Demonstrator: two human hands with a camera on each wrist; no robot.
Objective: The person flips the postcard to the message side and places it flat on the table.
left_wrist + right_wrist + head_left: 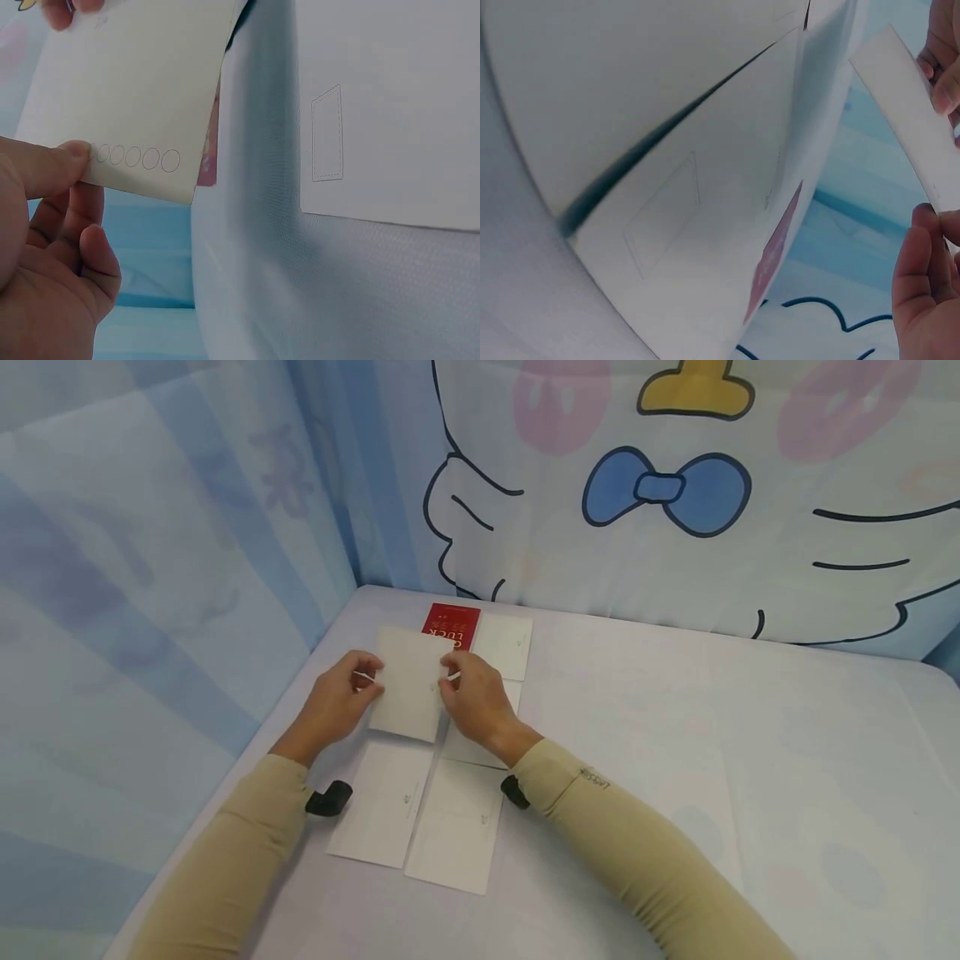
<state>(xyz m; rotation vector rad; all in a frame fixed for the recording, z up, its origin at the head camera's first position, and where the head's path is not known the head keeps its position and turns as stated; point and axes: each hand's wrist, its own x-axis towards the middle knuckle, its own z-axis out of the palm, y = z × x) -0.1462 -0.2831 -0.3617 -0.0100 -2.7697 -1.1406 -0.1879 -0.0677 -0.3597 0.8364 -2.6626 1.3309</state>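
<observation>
Between both hands is a cream-white postcard [408,687], raised off the table over the laid-out cards. My left hand [336,697] pinches its left edge between thumb and fingers. On the opposite edge, my right hand [480,700] pinches it too. A row of small printed circles shows on the held postcard [150,82] in the left wrist view, beside the left thumb. Behind it lies a red card [456,622] with "LUCK" printed on it, partly covered from view. Other pale postcards [382,806] lie in two columns on the table.
The right column holds a near postcard [453,827], a middle one [472,743] partly behind the right hand, and a far one [504,643]. The white-covered table [675,760] meets a patterned curtain [555,543] at the back and another curtain on the left.
</observation>
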